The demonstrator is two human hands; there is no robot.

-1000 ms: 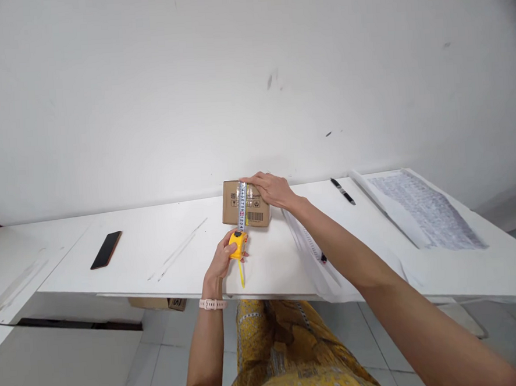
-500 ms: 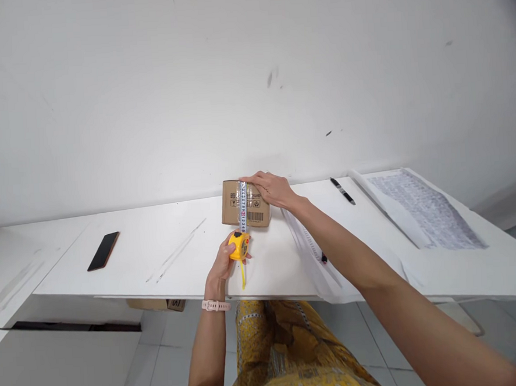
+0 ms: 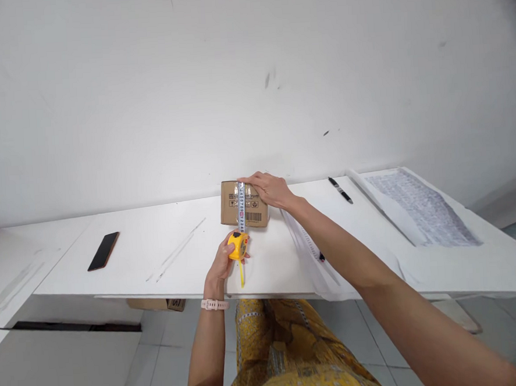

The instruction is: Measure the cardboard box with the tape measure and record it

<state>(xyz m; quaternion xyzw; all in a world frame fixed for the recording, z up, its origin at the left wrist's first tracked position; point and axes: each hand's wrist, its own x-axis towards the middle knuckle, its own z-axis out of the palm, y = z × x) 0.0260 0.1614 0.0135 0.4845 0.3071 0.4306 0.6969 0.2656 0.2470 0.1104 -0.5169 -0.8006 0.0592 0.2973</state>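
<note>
A small brown cardboard box (image 3: pixel 229 209) with printed symbols and a barcode rests on the white table near the wall. My left hand (image 3: pixel 221 261) is wrapped around a yellow tape measure (image 3: pixel 236 247) just in front of the box. Its white blade (image 3: pixel 241 208) runs across the top of the box to the far edge, and a yellow strap hangs from the case. At that far edge, my right hand (image 3: pixel 272 189) holds the blade's tip with its fingers and rests over the box's right corner. The fingertips are partly hidden.
To the left lies a dark phone (image 3: pixel 103 251) on the white table (image 3: pixel 169 245). A black pen (image 3: pixel 340 190) and a handwritten sheet (image 3: pixel 420 206) are on the right. Another notebook (image 3: pixel 307 245) lies partly under my right forearm. The wall (image 3: pixel 168 93) rises directly behind the table.
Almost nothing differs. The view has shifted very slightly, while both hands, the tape measure and the box keep their positions relative to one another.
</note>
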